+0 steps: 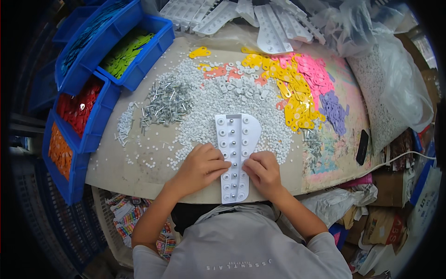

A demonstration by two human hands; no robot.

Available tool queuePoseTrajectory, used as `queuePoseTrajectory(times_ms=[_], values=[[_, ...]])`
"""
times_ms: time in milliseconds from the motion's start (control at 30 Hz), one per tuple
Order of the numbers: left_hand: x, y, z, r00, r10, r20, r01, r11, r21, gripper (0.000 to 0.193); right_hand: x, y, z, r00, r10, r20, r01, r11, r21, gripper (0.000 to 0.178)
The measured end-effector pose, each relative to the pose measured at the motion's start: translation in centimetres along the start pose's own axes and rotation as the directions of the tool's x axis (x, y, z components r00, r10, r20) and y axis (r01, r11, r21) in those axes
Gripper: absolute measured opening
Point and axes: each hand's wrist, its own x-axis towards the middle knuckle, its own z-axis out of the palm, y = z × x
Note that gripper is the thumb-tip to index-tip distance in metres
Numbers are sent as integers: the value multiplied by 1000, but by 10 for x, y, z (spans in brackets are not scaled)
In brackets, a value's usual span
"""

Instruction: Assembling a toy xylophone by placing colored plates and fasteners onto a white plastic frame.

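With left grip [201,164] and right grip [266,174] curled at opposite edges, cannot tell whether pinching; between both, long white plastic tray [251,135] with round silver metal studs [233,142], at front of beige counter [111,172].

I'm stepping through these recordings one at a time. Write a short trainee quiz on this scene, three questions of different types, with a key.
1. True or false: the person's left hand and right hand are on opposite sides of the white tray.

2. Which colour lies furthest right among the flat pieces on the table? A, yellow; B, pink; C, purple.

3. Fill in: the larger heap of metal pins lies to the ____ of the white tray, from the person's viewpoint.

Key:
1. True.
2. C, the purple pieces.
3. Left.
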Motion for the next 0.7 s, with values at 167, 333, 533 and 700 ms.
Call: queuePoseTrajectory(times_ms=[167,333,533,700], values=[[-2,-5,2,991,-124,-41,115,976,-185,9,7,-5,-4,995,-97,11,98,991,-95,24],[37,-10,-10,944,-175,-279,176,984,-20,10,20,4,-14,1000,-19,5,19,1000,-18,24],[104,-40,-12,968,-21,-249,94,953,288,9,98,54,-28,977,120,-179,-158,963,-217,18],[139,-63,14,975,12,-222,74,925,373,6,114,97,-20,980,187,-65,-197,945,-261,14]])
